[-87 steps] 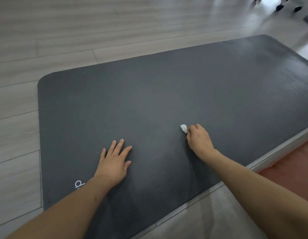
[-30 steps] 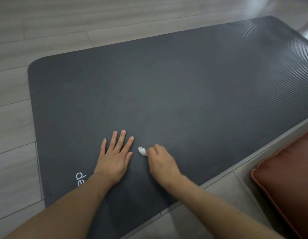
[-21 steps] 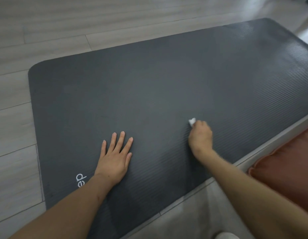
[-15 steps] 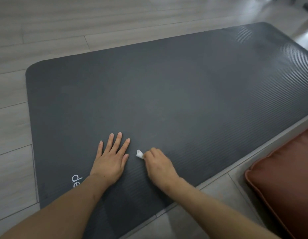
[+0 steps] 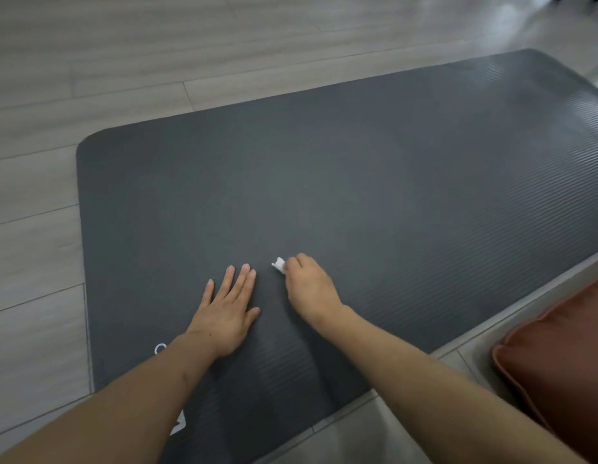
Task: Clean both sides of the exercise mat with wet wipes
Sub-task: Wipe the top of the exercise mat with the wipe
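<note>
- One face of the exercise mat (image 5: pixel 374 202) is up and under treatment; the mat lies flat on the wood-look floor (image 5: pixel 90 61), its long axis running from the near left to the far right.
- Progress, as a judgement: the task is at an early or middle stage. No clear wet track or soiling is readable on the dark ribbed surface, so the share of this face already wiped cannot be determined.
- Remaining work, judged from the task: the rest of the upper face as needed, then turning the mat over and wiping the underside. The mat is not yet turned.
- Left hand (image 5: pixel 227 309): flat, palm down, fingers straight and only slightly spread, pressing on the mat near its near-left end. It holds nothing and appears to serve as a brace.
- Right hand (image 5: pixel 311 286): fingers curled, pinching a small bunched white wet wipe (image 5: pixel 278 264) against the mat. Only a small tuft of the wipe protrudes past the fingertips; the remainder is hidden under the hand.
- Relative position: the wipe sits just beside the left fingertips, not touching them.
- Other items: part of a white printed logo (image 5: pixel 161 348) shows beside the left wrist; a rust-coloured cushion (image 5: pixel 558 356) lies off the mat at the near right.
</note>
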Demonstrator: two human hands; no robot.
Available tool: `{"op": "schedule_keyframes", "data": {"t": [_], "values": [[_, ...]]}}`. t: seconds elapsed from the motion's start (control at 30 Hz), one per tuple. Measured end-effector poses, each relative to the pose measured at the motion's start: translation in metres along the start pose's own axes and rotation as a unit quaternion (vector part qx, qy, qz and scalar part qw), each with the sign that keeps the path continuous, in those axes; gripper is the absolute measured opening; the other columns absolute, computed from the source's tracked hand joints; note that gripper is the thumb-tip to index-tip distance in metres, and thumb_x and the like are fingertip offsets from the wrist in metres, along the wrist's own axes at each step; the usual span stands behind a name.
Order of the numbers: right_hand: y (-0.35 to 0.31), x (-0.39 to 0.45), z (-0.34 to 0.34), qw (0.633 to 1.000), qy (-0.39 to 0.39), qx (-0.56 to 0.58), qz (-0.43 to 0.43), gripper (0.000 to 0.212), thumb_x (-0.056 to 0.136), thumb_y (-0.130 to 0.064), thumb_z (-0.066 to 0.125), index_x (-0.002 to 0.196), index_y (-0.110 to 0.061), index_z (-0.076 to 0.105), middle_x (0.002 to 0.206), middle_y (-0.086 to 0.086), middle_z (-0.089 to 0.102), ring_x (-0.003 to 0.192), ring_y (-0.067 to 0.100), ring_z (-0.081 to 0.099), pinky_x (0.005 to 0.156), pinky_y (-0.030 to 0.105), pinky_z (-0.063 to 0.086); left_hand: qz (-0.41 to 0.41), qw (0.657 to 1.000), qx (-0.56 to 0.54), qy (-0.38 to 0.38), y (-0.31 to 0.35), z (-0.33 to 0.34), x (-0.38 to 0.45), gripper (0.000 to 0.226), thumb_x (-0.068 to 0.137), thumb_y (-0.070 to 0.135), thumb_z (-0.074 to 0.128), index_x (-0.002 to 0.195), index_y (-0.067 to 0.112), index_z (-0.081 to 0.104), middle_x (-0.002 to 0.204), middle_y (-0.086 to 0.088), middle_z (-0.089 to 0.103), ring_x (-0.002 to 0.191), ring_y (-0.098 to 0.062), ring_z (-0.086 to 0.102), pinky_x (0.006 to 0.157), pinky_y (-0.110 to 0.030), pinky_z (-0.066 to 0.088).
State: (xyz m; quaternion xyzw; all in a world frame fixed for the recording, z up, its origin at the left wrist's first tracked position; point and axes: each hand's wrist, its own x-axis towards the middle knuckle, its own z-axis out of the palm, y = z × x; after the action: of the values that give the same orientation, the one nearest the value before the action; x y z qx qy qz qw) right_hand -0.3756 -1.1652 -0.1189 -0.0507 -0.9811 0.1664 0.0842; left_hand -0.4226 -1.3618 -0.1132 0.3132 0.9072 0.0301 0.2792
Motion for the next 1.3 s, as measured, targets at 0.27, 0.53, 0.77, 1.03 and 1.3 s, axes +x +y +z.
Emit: {"op": "schedule_keyframes", "data": {"t": [0.27,0.53,0.77,1.03,1.3], "values": [[0.134,0.023,-0.068,0.951,0.065,-0.064,0.297,0.015,0.092,0.000,0.047,0.103,0.003,0.056,0.110,0.024,0.058,0.099,0.043,0.056,0.081,0.045,0.044,-0.008,0.997,0.033,0.063,0.007,0.013,-0.003,0.071,0.098,0.055,-0.008,0.162,0.026,-0.018,0.167,0.008,-0.031,0.154,-0.019,-0.030,0.127,-0.049,-0.011],[-0.017,-0.062,-0.008,0.999,0.024,-0.022,-0.008,0.013,0.086,-0.009,0.061,0.081,-0.015,0.051,0.081,0.006,0.052,0.073,0.025,0.053,0.062,0.036,0.047,0.024,0.985,0.039,0.164,-0.004,0.025,0.006,0.068,0.104,0.051,0.020,0.160,0.018,0.038,0.169,-0.005,0.027,0.157,-0.030,0.019,0.127,-0.052,0.013],[0.134,-0.048,-0.067,0.938,0.149,-0.113,0.293,0.010,0.087,0.003,0.060,0.079,0.001,0.054,0.081,0.024,0.055,0.069,0.044,0.057,0.061,0.047,0.047,0.025,0.983,0.043,0.175,-0.003,0.029,0.007,0.071,0.103,0.052,0.011,0.164,0.020,0.023,0.172,-0.004,0.014,0.160,-0.028,0.003,0.129,-0.051,0.002],[-0.034,-0.126,-0.011,0.999,0.002,-0.024,0.022,0.011,0.088,-0.009,0.060,0.083,-0.014,0.053,0.085,0.007,0.052,0.078,0.027,0.051,0.068,0.038,0.046,0.017,0.979,0.029,0.199,0.002,0.028,0.010,0.069,0.100,0.050,0.022,0.157,0.014,0.038,0.166,-0.010,0.028,0.155,-0.033,0.016,0.127,-0.056,0.010],[0.111,-0.091,-0.072,0.930,0.125,-0.108,0.327,0.009,0.091,-0.002,0.055,0.082,-0.002,0.053,0.086,0.021,0.056,0.077,0.041,0.055,0.064,0.041,0.037,0.079,0.975,0.042,0.202,0.013,0.025,0.006,0.066,0.103,0.050,0.019,0.161,0.022,0.034,0.169,-0.005,0.026,0.157,-0.029,0.016,0.129,-0.052,0.008]]}}
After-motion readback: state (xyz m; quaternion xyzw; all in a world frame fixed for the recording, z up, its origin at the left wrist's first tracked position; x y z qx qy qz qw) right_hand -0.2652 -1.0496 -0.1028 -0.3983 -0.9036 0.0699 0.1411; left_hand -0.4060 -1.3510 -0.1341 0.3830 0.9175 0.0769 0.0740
